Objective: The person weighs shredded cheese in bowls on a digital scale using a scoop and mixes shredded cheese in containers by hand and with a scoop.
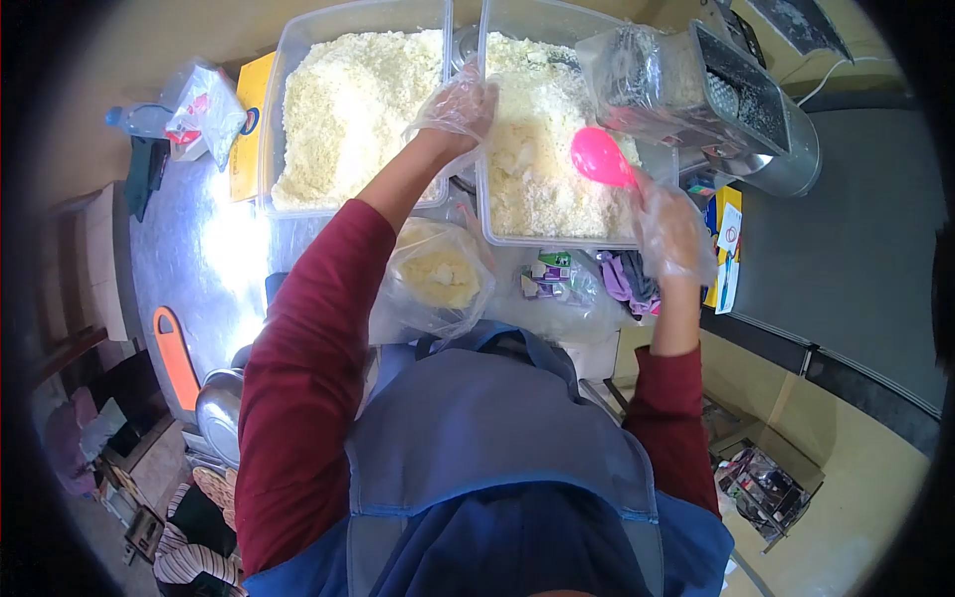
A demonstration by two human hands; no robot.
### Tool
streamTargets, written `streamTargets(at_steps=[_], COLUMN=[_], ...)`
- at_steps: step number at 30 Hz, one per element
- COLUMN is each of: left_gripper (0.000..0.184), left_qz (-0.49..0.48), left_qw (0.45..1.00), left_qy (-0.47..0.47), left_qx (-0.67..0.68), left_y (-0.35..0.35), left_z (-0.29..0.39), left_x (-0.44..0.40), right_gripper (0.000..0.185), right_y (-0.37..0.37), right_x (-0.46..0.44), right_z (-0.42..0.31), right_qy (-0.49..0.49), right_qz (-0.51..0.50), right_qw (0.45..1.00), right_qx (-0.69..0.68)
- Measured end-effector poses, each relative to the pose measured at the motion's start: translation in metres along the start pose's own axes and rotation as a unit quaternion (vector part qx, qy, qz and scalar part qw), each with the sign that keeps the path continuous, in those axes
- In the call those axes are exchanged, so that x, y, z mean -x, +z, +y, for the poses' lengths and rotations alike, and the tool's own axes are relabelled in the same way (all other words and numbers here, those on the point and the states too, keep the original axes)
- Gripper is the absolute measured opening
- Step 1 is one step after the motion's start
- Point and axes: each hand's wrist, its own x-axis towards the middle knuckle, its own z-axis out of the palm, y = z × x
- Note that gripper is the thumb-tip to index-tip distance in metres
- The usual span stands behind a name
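Note:
My right hand (673,235), in a clear plastic glove, is closed around the handle of a bright pink scoop (601,157). The scoop's bowl is over the right plastic tub (557,242), which holds pale, crumbly, grated-looking food (527,169). At that tub's left wall, my gloved left hand (464,107) has its fingers closed on the rim. A second clear tub (274,129), full of similar pale crumbs, stands close on the left. Below my left wrist, an open plastic bag (438,269) contains more pale food.
A metal machine (731,95) with a plastic-wrapped part overhangs the right tub's back corner. Purple packets (545,276) and a purple cloth (625,279) lie in front. At left are a yellow box (251,129), a bottle (139,119), an orange-handled object (176,358) and a metal bowl (221,416).

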Motion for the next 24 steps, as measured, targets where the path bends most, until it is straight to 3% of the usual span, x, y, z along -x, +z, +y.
streamTargets(at_steps=[5, 8, 13, 16, 17, 18, 20, 21, 24], left_gripper=[0.061, 0.060, 0.053, 0.049, 0.049, 0.048, 0.049, 0.051, 0.052], left_qz=[0.000, 0.000, -0.022, -0.010, -0.006, -0.002, -0.014, -0.027, 0.022], left_qw=[0.999, 0.998, 0.999, 1.000, 1.000, 0.998, 1.000, 1.000, 0.999], left_qy=[-0.021, -0.022, -0.006, 0.021, 0.002, -0.015, 0.001, 0.014, 0.012], left_qx=[0.044, 0.052, 0.025, -0.001, 0.028, 0.058, 0.025, -0.007, 0.031], left_y=[-0.009, -0.009, -0.014, -0.014, -0.011, -0.008, -0.020, -0.023, -0.008], left_z=[0.011, 0.011, 0.013, 0.009, 0.007, 0.005, 0.014, 0.017, 0.009], left_x=[0.006, 0.006, 0.006, 0.007, 0.005, 0.003, 0.010, 0.014, 0.008], right_gripper=[0.033, 0.035, 0.038, 0.039, 0.028, 0.030, 0.029, 0.038, 0.038], right_y=[0.016, 0.026, 0.041, 0.066, 0.061, 0.055, 0.040, 0.033, 0.005], right_x=[0.019, 0.000, -0.024, -0.039, -0.029, -0.019, -0.007, -0.001, 0.015], right_z=[-0.029, -0.007, 0.005, -0.015, -0.027, -0.032, -0.008, 0.001, -0.004], right_qy=[-0.090, -0.013, 0.030, -0.053, -0.098, -0.142, -0.108, -0.074, -0.028], right_qz=[-0.096, 0.025, 0.094, 0.079, 0.083, 0.086, 0.051, 0.013, 0.051], right_qw=[0.991, 0.999, 0.995, 0.995, 0.992, 0.986, 0.993, 0.997, 0.998], right_qx=[0.013, 0.017, 0.027, -0.005, 0.006, 0.018, 0.022, 0.025, -0.006])
